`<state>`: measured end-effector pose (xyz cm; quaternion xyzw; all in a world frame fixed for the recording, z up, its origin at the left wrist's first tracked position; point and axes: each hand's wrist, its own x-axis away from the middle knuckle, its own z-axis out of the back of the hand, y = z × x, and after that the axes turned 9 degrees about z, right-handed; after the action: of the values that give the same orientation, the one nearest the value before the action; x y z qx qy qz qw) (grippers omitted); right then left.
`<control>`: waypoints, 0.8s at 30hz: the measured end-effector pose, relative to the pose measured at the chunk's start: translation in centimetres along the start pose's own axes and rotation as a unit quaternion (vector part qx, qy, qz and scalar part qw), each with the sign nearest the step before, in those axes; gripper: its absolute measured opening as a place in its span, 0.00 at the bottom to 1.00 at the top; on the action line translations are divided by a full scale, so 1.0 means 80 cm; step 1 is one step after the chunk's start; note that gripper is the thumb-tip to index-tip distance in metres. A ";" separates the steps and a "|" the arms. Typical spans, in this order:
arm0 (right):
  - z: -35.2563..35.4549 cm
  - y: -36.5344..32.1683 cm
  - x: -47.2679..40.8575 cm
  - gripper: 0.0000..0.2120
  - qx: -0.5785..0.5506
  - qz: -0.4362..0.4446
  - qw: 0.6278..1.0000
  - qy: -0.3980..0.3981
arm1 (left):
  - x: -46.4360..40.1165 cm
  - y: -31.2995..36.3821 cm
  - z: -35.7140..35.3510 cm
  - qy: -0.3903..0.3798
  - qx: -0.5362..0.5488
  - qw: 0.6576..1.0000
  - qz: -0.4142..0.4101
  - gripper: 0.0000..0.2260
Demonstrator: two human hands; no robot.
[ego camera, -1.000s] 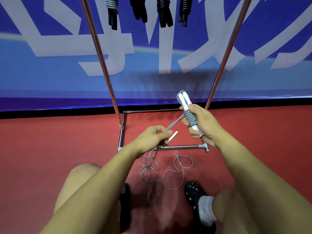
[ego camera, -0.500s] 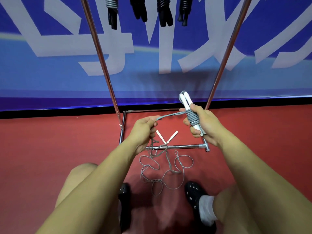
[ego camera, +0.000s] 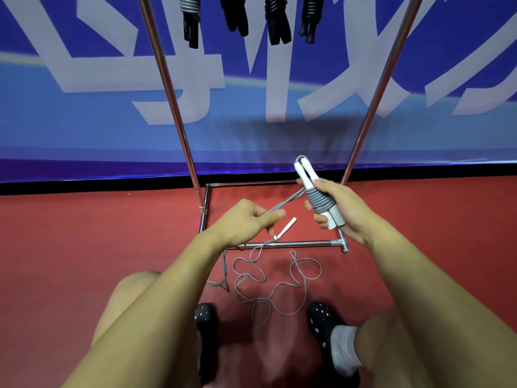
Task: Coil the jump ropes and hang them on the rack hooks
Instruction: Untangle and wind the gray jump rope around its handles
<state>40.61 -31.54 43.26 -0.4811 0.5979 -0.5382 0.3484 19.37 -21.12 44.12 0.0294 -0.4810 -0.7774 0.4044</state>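
My right hand grips the two white handles of a grey jump rope, with several turns of cord wound round them. A doubled strand runs down-left from the coil to my left hand, which pinches it between thumb and fingers. A second grey rope lies in loose loops on the red floor between my feet, one of its white handles showing just below my left fingers. The metal rack stands in front of me, with several coiled ropes hanging at the top.
The rack's two slanted chrome poles rise left and right of my hands, its base frame lying on the red floor. A blue banner wall stands close behind. My black shoes and knees fill the bottom of the view.
My left hand swung up to the left and has come back down toward the centre with the strand, laying another turn on the handles. The right hand barely moved.
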 end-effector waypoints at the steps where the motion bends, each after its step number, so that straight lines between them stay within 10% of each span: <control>1: 0.001 0.000 0.000 0.17 0.002 0.000 1.000 -0.003 | 0.000 -0.001 -0.001 -0.022 -0.011 1.000 0.001 0.24; 10: -0.008 0.012 0.002 0.09 0.073 -0.003 0.997 -0.006 | -0.006 -0.020 -0.005 -0.122 -0.022 0.992 0.035 0.24; 18: -0.010 0.012 -0.003 0.09 0.091 0.030 0.995 0.013 | -0.015 -0.020 -0.008 -0.043 0.128 0.991 -0.013 0.09; 24: -0.016 0.022 -0.006 0.12 0.062 0.000 0.998 0.004 | -0.013 -0.013 -0.018 0.069 0.041 0.996 -0.035 0.11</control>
<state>39.21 -30.79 41.69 -0.4568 0.5648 -0.5760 0.3749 20.09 -21.27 42.21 0.1164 -0.4819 -0.7668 0.4078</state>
